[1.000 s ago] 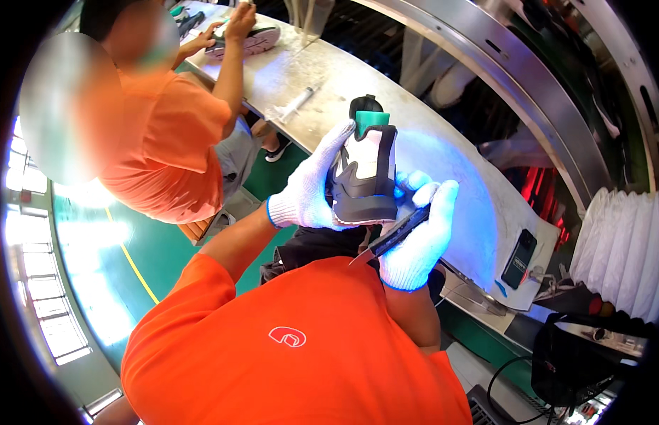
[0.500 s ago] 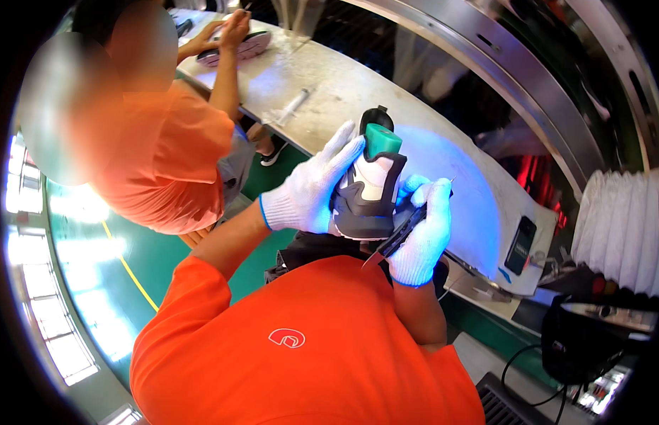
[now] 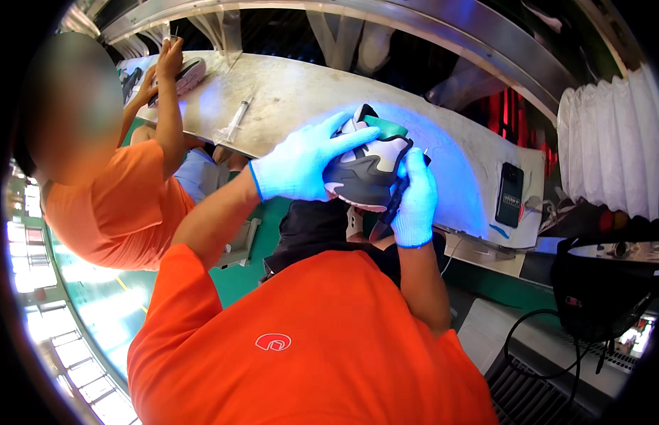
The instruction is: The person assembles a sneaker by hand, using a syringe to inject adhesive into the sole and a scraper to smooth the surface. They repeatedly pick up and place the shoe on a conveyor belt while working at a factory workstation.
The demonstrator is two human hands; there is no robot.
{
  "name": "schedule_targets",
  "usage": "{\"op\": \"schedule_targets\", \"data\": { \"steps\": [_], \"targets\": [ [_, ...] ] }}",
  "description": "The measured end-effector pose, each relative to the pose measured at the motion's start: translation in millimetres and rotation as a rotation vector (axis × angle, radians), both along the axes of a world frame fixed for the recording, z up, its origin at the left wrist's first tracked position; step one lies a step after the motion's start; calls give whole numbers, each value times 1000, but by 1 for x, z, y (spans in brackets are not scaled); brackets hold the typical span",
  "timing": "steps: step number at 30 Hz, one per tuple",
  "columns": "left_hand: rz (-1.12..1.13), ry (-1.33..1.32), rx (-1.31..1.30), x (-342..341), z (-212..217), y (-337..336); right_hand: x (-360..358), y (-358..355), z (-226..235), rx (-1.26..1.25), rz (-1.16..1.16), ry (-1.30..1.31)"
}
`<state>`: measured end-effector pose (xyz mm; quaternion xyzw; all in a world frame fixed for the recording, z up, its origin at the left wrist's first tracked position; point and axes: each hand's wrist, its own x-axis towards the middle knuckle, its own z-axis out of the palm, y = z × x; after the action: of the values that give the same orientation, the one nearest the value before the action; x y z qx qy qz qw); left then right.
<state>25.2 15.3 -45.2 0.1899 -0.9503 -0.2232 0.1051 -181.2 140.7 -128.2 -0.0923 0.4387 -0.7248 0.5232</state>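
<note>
A grey, black and white sneaker (image 3: 368, 166) with a green insert at its opening is held up in front of me, over the near edge of the metal workbench (image 3: 294, 92). My left hand (image 3: 301, 163), in a white glove, grips the shoe from the left with fingers spread over its upper. My gloved right hand (image 3: 414, 198) presses against the shoe's right side and holds a thin dark tool (image 3: 393, 205) along it. Blue-violet light falls on the shoe and both gloves.
A syringe (image 3: 234, 124) lies on the workbench further left. A dark phone (image 3: 508, 193) rests at the bench's right end. A co-worker in orange (image 3: 110, 205) stands to my left, hands on another shoe (image 3: 181, 74). White pleated ducting (image 3: 605, 156) is at right.
The shoe has tilted from upright to lying more on its side, and both hands have turned with it. The view has shifted, so the bench and co-worker sit differently in frame.
</note>
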Motion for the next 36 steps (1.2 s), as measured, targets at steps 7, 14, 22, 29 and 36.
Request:
{"op": "schedule_targets", "data": {
  "steps": [7, 14, 22, 29, 36],
  "targets": [
    [-173, -379, -233, -46, -31, 7, -53, 32, -38, 301, -123, 411],
    [-61, -315, -230, -58, -32, 40, -70, -2, -38, -49, -279, -103],
    [11, -203, -224, -64, -47, 41, -43, -38, -30, -74, -334, -219],
    [5, -149, -227, -68, -47, 38, -57, -36, -47, -155, -168, -305],
    [-8, -133, -195, -66, -48, 36, -56, -35, -42, -153, -244, -403]
  ]
}}
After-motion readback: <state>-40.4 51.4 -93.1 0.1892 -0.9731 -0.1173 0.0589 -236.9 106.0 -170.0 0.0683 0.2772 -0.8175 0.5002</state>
